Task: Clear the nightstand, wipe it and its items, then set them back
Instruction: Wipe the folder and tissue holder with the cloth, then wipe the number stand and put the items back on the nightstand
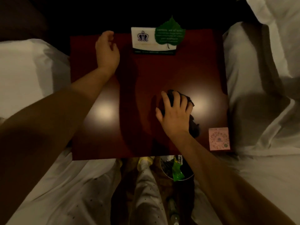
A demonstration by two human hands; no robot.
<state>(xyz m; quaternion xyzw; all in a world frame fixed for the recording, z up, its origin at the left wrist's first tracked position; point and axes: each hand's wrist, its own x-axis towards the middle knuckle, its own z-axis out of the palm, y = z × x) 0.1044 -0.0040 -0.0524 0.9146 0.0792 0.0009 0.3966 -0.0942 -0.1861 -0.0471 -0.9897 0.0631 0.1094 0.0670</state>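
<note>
Right hand (176, 113) presses a cloth (194, 127), fingers spread, near the nightstand's (146, 70) right edge. Left hand (107, 49) lies loose, empty, at the far-left corner.

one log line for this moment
phase: wiping | right hand: presses dark cloth on nightstand | left hand: by far edge | crown card, leaf card, pink card: on top

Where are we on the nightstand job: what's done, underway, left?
Done: most of the nightstand top is bare. Underway: the right hand presses a dark cloth on it. Left: the white card, green leaf card and pink card sit on top; whether they were wiped is unclear.
</note>
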